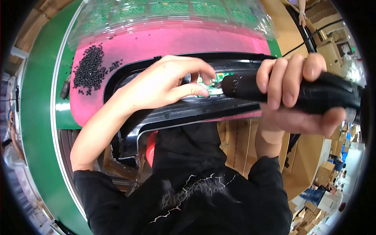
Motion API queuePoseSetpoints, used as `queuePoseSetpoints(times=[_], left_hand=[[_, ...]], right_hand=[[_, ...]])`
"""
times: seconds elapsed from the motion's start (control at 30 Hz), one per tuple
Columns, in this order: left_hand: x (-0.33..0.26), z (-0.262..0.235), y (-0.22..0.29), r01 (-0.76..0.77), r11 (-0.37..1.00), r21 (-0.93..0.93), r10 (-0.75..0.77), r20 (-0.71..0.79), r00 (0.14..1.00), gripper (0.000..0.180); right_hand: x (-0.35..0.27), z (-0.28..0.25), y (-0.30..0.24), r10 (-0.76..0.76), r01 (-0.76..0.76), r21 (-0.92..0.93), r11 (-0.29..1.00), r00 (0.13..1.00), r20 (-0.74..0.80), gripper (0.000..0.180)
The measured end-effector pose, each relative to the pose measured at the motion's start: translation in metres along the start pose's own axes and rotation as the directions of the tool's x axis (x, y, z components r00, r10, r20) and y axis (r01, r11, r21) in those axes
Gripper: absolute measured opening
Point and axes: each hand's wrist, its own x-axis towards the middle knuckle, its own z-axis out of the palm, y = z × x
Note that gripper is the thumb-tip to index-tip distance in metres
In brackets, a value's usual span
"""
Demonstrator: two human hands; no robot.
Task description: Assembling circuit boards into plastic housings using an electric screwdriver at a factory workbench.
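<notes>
My right hand [291,84] is wrapped round a black power screwdriver [244,87], which lies nearly level and points left. Its bit comes down over a green circuit board [211,91] set inside a long black plastic housing [168,113]. Beside the bit is my left hand [168,80], thumb and forefinger apart on either side of the board, with nothing visible between them. The other fingers of that hand are partly hidden. The housing lies across the pink mat, its near side reaching over the table edge toward my lap.
A heap of small black screws [90,70] lies on the pink mat [156,41] at the left, near a small dark cylindrical piece [65,90]. Clear plastic trays of green boards [172,11] stand at the back. Cardboard boxes [243,150] are at the right, and another person's hand [302,19] shows far right.
</notes>
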Motion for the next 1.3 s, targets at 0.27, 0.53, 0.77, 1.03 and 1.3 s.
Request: queuePoseSetpoints(times=[0.27, 0.53, 0.77, 1.03, 1.3], left_hand=[[-0.001, -0.003, -0.009, -0.005, 1.0, -0.005, 0.005, -0.055, 0.998, 0.074], [-0.003, 0.0, -0.012, -0.047, 0.999, 0.022, 0.049, -0.096, 0.994, 0.023], [-0.002, -0.006, -0.009, -0.06, 0.995, -0.085, 0.041, -0.216, 0.975, 0.012], [-0.024, -0.038, 0.044, -0.011, 0.991, 0.134, 0.073, -0.467, 0.881, 0.008], [-0.141, -0.025, 0.054, 0.746, 0.485, 0.456, -0.426, -0.622, 0.657, 0.028]], right_hand=[[-0.013, -0.039, -0.009, 0.204, -0.27, -0.238, 0.933, 0.941, -0.269, 0.054], [-0.017, -0.046, 0.003, 0.179, -0.241, -0.232, 0.942, 0.949, -0.261, 0.052], [-0.012, -0.045, 0.012, 0.228, -0.288, -0.318, 0.903, 0.95, -0.213, 0.049], [-0.015, -0.041, 0.009, 0.207, -0.282, -0.307, 0.909, 0.945, -0.254, 0.053], [0.002, -0.089, -0.017, 0.469, -0.213, 0.421, 0.881, 0.502, -0.727, 0.026]])
